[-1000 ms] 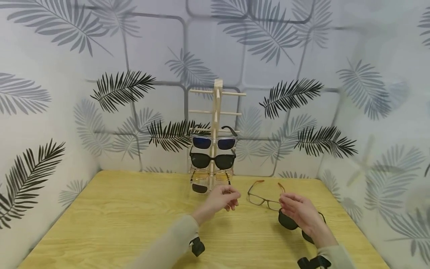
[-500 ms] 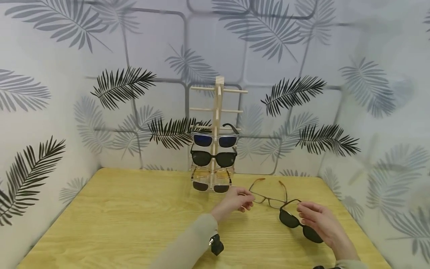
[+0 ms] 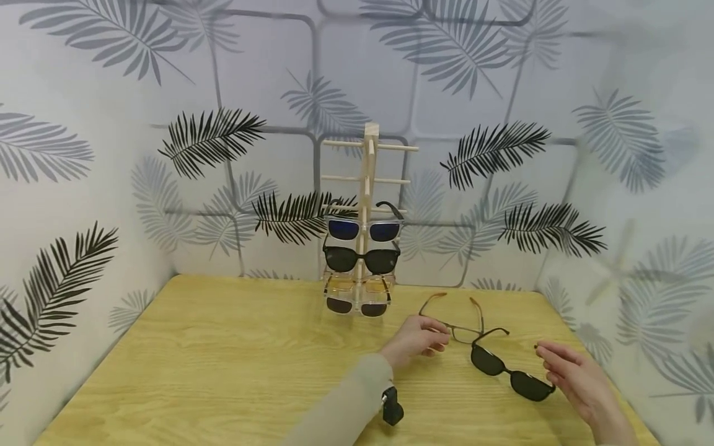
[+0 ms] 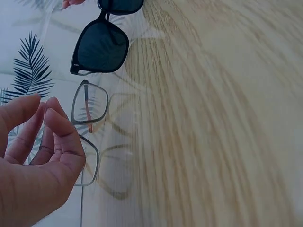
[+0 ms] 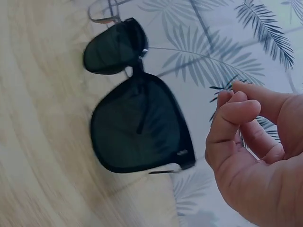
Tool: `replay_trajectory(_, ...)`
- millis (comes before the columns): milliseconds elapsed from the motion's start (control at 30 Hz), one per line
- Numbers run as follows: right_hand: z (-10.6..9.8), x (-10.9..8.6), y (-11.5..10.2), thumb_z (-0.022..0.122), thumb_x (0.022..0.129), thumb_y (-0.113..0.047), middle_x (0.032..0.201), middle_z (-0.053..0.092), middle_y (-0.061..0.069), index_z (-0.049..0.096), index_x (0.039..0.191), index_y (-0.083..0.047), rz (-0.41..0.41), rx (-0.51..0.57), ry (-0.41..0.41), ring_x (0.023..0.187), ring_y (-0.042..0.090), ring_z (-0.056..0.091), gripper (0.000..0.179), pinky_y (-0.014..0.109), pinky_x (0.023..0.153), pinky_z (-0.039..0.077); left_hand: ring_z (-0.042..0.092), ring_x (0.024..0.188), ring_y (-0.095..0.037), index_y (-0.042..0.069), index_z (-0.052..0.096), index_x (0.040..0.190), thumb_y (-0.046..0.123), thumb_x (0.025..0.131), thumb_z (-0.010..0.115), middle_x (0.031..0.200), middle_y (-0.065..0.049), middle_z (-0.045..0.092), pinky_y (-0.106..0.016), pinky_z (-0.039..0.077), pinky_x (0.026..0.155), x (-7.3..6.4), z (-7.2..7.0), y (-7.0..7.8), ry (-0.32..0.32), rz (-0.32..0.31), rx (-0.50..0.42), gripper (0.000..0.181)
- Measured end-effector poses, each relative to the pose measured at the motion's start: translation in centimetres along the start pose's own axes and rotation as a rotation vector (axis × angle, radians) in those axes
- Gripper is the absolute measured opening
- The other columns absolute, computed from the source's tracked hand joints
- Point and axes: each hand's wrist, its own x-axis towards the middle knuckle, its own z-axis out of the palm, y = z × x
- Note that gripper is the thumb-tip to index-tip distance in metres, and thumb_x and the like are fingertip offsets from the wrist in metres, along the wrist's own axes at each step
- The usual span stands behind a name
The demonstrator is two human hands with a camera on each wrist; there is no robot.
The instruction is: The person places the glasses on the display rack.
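A person's left hand (image 3: 417, 341) hung at eight o'clock of wire-rimmed eyeglasses (image 3: 465, 335), fingers loosely curled with a gap at the thumb; whether it touched them could not be told. The right hand (image 3: 580, 381), also relaxed and gripping nothing visible, was just beside black sunglasses (image 3: 507, 371), at their three o'clock. Both pairs lay unfolded on a wooden table (image 3: 223, 359), toward four o'clock from a display rack (image 3: 369, 167). Careful handling likely called for light fingertips on the rims, off the lenses. A pale mark (image 5: 182, 152) on the sunglasses was too small to read.
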Motion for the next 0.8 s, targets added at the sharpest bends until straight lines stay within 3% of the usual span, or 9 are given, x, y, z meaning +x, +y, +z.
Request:
replay_trajectory(267, -2.1, -0.5, -0.2, 0.067, 0.095, -0.023, 0.090, 0.062, -0.017, 0.071, 0.087, -0.036, 0.107, -0.089, 0.044, 0.079, 0.002, 0.058, 0.016, 0.019, 0.070, 0.055, 0.064, 0.075, -0.011, 0.005, 0.074, 0.110, 0.008, 0.093, 0.066, 0.099, -0.006, 0.072, -0.032, 0.057, 0.071, 0.9, 2.3, -0.3, 0.020, 0.001, -0.019, 0.019)
replay_trajectory(433, -3.3, -0.4, 0.8, 0.068, 0.094, -0.023, 0.090, 0.062, -0.014, 0.071, 0.091, -0.030, 0.151, -0.138, 0.022, 0.077, 0.005, 0.059, 0.008, 0.022, 0.071, 0.056, 0.067, 0.083, -0.014, 0.003, 0.072, 0.113, 0.005, 0.094, 0.064, 0.100, -0.002, 0.071, -0.038, 0.058, 0.078, 1.0, 3.0, -0.6, 0.008, -0.002, -0.032, 0.021)
replay_trajectory(567, -4.2, -0.2, 1.6, 0.064, 0.097, -0.018, 0.094, 0.064, -0.018, 0.071, 0.104, -0.017, 0.163, -0.166, -0.045, 0.083, 0.004, 0.062, 0.010, 0.025, 0.077, 0.056, 0.067, 0.085, -0.014, 0.003, 0.070, 0.116, 0.004, 0.094, 0.063, 0.107, -0.004, 0.071, -0.040, 0.058, 0.080, 1.1, 3.3, -0.7, -0.028, 0.006, -0.056, 0.024)
replay_trajectory(667, -4.6, 0.0, 1.9, 0.062, 0.098, -0.018, 0.100, 0.063, -0.018, 0.065, 0.122, -0.004, 0.168, -0.197, -0.087, 0.088, 0.002, 0.064, 0.028, 0.028, 0.082, 0.056, 0.065, 0.085, -0.013, 0.002, 0.070, 0.117, 0.003, 0.093, 0.064, 0.112, -0.005, 0.070, -0.040, 0.058, 0.082, 1.2, 3.4, -0.9, -0.044, 0.016, -0.074, 0.024)
replay_trajectory(800, -5.0, -0.4, 2.0, 0.058, 0.100, -0.020, 0.101, 0.062, -0.016, 0.068, 0.117, -0.021, 0.169, -0.198, -0.166, 0.087, 0.003, 0.063, 0.019, 0.027, 0.080, 0.056, 0.065, 0.089, -0.012, 0.003, 0.070, 0.118, 0.004, 0.093, 0.065, 0.116, -0.006, 0.069, -0.041, 0.057, 0.083, 1.3, 3.6, -0.9, -0.058, 0.020, -0.089, 0.026)
